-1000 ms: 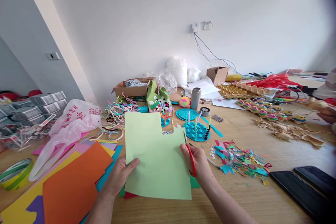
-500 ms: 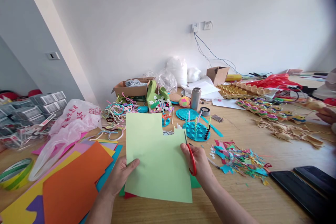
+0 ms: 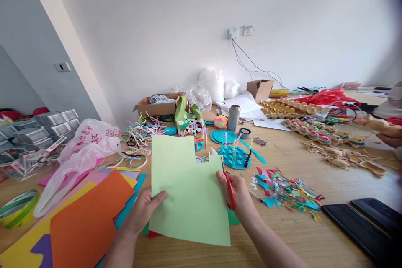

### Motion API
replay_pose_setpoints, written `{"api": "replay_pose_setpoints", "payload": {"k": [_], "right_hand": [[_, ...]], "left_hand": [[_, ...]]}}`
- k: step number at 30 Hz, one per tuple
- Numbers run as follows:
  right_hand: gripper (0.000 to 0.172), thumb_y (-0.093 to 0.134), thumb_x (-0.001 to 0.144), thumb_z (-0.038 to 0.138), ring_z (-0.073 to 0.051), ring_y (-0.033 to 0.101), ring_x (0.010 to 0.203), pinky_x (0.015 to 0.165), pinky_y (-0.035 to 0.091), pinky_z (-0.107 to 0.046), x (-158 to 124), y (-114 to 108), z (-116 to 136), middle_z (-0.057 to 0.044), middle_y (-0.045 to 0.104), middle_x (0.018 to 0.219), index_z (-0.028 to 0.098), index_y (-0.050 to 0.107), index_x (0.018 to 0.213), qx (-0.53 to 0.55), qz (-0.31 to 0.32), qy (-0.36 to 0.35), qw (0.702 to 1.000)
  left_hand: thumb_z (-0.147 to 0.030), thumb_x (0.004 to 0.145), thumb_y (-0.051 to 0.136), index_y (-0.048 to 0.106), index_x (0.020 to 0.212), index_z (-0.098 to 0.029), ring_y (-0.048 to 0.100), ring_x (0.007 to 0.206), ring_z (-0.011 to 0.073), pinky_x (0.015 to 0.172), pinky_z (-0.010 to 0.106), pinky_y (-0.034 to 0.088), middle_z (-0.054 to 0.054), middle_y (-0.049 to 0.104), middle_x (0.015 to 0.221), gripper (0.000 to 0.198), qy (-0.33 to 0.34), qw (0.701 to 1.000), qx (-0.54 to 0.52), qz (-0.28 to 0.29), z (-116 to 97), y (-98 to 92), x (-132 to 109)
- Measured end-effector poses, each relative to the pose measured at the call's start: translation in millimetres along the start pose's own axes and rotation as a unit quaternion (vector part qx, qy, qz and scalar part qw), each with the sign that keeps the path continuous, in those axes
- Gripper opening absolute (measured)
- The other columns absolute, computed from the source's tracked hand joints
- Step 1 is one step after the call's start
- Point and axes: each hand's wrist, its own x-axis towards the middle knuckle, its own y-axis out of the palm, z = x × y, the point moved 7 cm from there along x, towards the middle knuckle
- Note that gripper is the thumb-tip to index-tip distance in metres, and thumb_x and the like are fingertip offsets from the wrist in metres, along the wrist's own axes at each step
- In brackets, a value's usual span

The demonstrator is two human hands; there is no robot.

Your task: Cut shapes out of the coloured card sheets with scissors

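Observation:
A sheet of light green paper [image 3: 185, 201], with a notch cut from its upper right edge, is held up above the table. My left hand [image 3: 146, 209] pinches its left side, thumb on the front face. At the right edge, my right hand [image 3: 237, 192] has the red-handled scissors [image 3: 230, 192] in its grip, its thumb lying against the paper. Only the orange-red handle shows well; the blades are largely hidden near the sheet's edge. Part of a green piece [image 3: 233, 217] shows behind the sheet's lower right.
Coloured paper sheets [image 3: 84, 217] lie at left beside a tape roll [image 3: 19, 209]. Paper scraps [image 3: 289, 192] and two dark phones [image 3: 351, 226] lie at right. Behind stand a blue egg-carton piece [image 3: 234, 157] and a metal bottle [image 3: 234, 118]. Another person's hand [image 3: 389, 138] shows at far right.
My hands and the green sheet stay almost in place. The scissors' blades show less above my right hand than before. At far right, the other person's hand and its tan piece shifted slightly.

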Motion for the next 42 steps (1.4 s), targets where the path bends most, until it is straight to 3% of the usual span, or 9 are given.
{"api": "replay_pose_setpoints", "payload": {"k": [6, 21, 24, 30, 32, 35, 37, 38, 42], "right_hand": [[0.053, 0.052, 0.074, 0.068, -0.007, 0.027, 0.039, 0.037, 0.019, -0.022, -2.5, -2.6, 9.0, 0.006, 0.031, 0.043, 0.023, 0.032, 0.053, -0.007, -0.005, -0.017, 1.0], [0.057, 0.055, 0.074, 0.072, -0.01, 0.039, 0.031, 0.034, 0.026, -0.022, -0.7, 0.6, 0.9, 0.003, 0.042, 0.035, 0.022, 0.044, 0.051, 0.0, 0.013, -0.008, 1.0], [0.057, 0.054, 0.076, 0.072, -0.01, 0.042, 0.031, 0.033, 0.028, -0.021, -1.3, -5.7, 5.2, 0.002, 0.046, 0.036, 0.02, 0.049, 0.051, 0.035, -0.01, -0.023, 0.999], [0.051, 0.056, 0.081, 0.064, -0.011, 0.048, 0.041, 0.042, 0.04, -0.022, -4.4, -45.3, 28.4, 0.002, 0.051, 0.045, 0.018, 0.057, 0.062, 0.128, -0.149, -0.107, 0.975], [0.046, 0.06, 0.08, 0.06, -0.013, 0.052, 0.045, 0.046, 0.042, -0.023, -2.4, -52.4, 34.8, 0.0, 0.054, 0.049, 0.017, 0.058, 0.064, 0.079, -0.14, -0.109, 0.981], [0.035, 0.065, 0.078, 0.051, -0.018, 0.06, 0.054, 0.051, 0.044, -0.025, 2.8, -50.9, 32.6, -0.003, 0.064, 0.059, 0.017, 0.062, 0.071, -0.103, -0.058, -0.099, 0.988], [0.021, 0.061, 0.081, 0.038, -0.02, 0.064, 0.063, 0.057, 0.045, -0.027, 0.8, -41.5, 26.2, -0.006, 0.069, 0.071, 0.016, 0.064, 0.082, -0.284, 0.016, -0.145, 0.948], [0.015, 0.057, 0.082, 0.03, -0.021, 0.065, 0.07, 0.062, 0.045, -0.028, -3.3, -33.9, 21.6, -0.007, 0.071, 0.077, 0.017, 0.064, 0.086, -0.372, 0.055, -0.185, 0.908], [0.008, 0.057, 0.074, 0.012, -0.027, 0.062, 0.088, 0.078, 0.042, -0.036, -22.6, -17.6, -4.5, -0.011, 0.069, 0.085, 0.018, 0.061, 0.078, -0.479, 0.126, -0.242, 0.834]], "left_hand": [[-0.038, 0.083, 0.066, 0.075, 0.108, -0.025, 0.072, 0.088, 0.0284, 0.077, 0.037, 0.055, 0.007, 0.077, 0.1, 0.029, -0.001, 1.0, -0.001, 0.006, -1.9, 2.0, -1.3], [-0.041, 0.077, 0.071, 0.077, 0.1, -0.022, 0.073, 0.084, 0.0305, 0.073, 0.039, 0.056, 0.008, 0.078, 0.095, 0.03, -0.003, 1.0, -0.004, -0.029, -6.0, -1.6, -3.2], [-0.038, 0.074, 0.075, 0.077, 0.097, -0.018, 0.073, 0.083, 0.0295, 0.072, 0.038, 0.057, 0.009, 0.078, 0.092, 0.03, 0.015, 0.997, -0.039, -0.067, -9.4, -11.5, -3.5], [-0.032, 0.058, 0.087, 0.076, 0.086, -0.015, 0.074, 0.077, 0.0241, 0.069, 0.031, 0.059, 0.009, 0.079, 0.085, 0.035, 0.082, 0.96, -0.148, -0.222, -16.5, -43.7, -5.5], [-0.03, 0.052, 0.09, 0.076, 0.087, -0.016, 0.074, 0.076, 0.0223, 0.067, 0.027, 0.059, 0.007, 0.079, 0.084, 0.04, 0.096, 0.943, -0.189, -0.257, -17.2, -50.9, -5.4], [-0.026, 0.05, 0.091, 0.075, 0.093, -0.016, 0.074, 0.077, 0.0195, 0.068, 0.024, 0.06, 0.006, 0.079, 0.087, 0.047, 0.107, 0.925, -0.231, -0.283, -18.2, -57.1, -4.8], [-0.024, 0.051, 0.09, 0.074, 0.098, -0.017, 0.074, 0.081, 0.0198, 0.072, 0.026, 0.06, 0.005, 0.079, 0.09, 0.049, 0.115, 0.918, -0.245, -0.29, -19.8, -59.1, -5.1], [-0.024, 0.052, 0.089, 0.074, 0.099, -0.017, 0.074, 0.084, 0.0206, 0.075, 0.027, 0.06, 0.005, 0.079, 0.091, 0.05, 0.118, 0.916, -0.249, -0.292, -20.6, -59.7, -5.5], [-0.024, 0.052, 0.089, 0.074, 0.096, -0.016, 0.073, 0.09, 0.0245, 0.079, 0.031, 0.061, 0.006, 0.079, 0.091, 0.047, 0.105, 0.916, -0.255, -0.293, -21.3, -58.3, -6.8]]}}
